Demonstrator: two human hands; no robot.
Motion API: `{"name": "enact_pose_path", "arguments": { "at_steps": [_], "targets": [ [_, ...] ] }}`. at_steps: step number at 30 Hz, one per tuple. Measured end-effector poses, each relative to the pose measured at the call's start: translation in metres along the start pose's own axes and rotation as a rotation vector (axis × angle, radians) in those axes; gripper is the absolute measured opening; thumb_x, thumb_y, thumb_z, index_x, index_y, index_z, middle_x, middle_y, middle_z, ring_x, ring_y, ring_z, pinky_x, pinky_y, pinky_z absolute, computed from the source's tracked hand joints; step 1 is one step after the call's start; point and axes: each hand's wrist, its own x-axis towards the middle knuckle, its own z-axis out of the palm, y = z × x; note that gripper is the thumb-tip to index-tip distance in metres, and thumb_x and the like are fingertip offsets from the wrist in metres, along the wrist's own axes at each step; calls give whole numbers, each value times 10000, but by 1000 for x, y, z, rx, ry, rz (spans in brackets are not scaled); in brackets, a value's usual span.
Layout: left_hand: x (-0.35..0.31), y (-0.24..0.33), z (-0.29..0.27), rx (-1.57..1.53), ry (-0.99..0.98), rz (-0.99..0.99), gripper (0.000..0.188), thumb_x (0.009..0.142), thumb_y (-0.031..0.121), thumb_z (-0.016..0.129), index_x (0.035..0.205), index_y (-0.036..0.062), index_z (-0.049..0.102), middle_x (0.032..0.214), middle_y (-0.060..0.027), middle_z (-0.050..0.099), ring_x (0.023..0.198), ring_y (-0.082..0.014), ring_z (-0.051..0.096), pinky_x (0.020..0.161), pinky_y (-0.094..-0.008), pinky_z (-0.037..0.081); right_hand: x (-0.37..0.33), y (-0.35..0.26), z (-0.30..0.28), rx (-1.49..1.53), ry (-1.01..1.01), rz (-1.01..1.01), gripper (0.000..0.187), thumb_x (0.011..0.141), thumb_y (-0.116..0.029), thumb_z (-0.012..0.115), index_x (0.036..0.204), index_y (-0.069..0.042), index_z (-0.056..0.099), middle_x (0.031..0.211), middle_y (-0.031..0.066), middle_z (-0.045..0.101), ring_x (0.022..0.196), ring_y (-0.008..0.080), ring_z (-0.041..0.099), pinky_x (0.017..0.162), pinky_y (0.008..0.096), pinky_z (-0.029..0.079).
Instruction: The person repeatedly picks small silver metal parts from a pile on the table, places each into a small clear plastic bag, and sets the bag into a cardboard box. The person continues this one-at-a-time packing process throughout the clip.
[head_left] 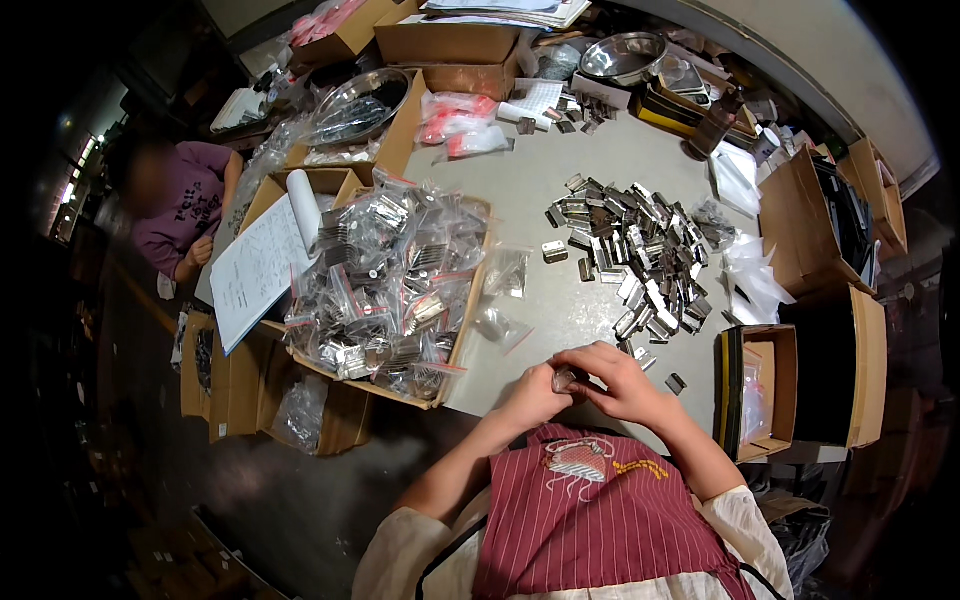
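Note:
My left hand (535, 398) and my right hand (612, 378) meet at the near edge of the grey table (520, 190). Between their fingers they hold a small clear plastic bag with metal pieces (564, 379), mostly hidden by the fingers. Just beyond my right hand lies a wide pile of loose small metal hinges (635, 255). To my left, an open cardboard box (395, 285) is heaped with filled clear bags of the same metal parts. Two empty-looking clear bags (503, 325) lie between the box and my hands.
Another person in a purple shirt (185, 210) sits at far left. Papers (258, 265) rest on the box's left side. Open cardboard boxes (760, 385) stand at right. Metal bowls (622, 55), red-sealed bags (455, 120) and more cartons crowd the far end.

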Motion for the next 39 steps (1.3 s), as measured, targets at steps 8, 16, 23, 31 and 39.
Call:
{"name": "enact_pose_path", "arguments": {
  "at_steps": [8,16,23,31,39],
  "targets": [
    [3,-12,2,-343,-123,-166,329,775,17,688,1103,-9,673,1092,-110,700,995,-215,683,869,-352,536,-2,-6,14,48,-52,-3,663,890,-18,605,1512,-17,379,1392,223,543,1268,400,539,1181,511,318],
    [6,-66,12,163,62,52,319,820,108,707,1134,63,679,1179,-143,653,1122,-322,618,938,-408,493,-5,-3,22,122,-18,69,589,1005,-250,609,1513,-40,399,1513,228,453,1407,366,454,1211,499,259],
    [15,-43,17,586,215,288,282,744,48,642,1025,60,651,1025,-118,606,1012,-357,545,898,-462,404,-13,29,53,521,167,554,506,1017,-235,629,1463,-54,470,1273,134,638,1121,188,627,971,334,506],
    [14,-32,17,643,200,258,565,651,-3,645,1200,45,520,1090,-138,523,1010,-375,500,903,-438,391,-19,53,80,652,275,550,509,962,-30,641,1437,-35,455,1141,108,668,1036,160,646,898,302,524],
    [1,-24,-14,-129,415,-39,428,762,136,721,1166,41,617,1156,-117,610,1049,-242,608,915,-352,488,-21,62,88,1051,292,493,381,905,78,600,1273,10,531,1124,99,668,1035,158,649,926,304,529]
  ]
}}
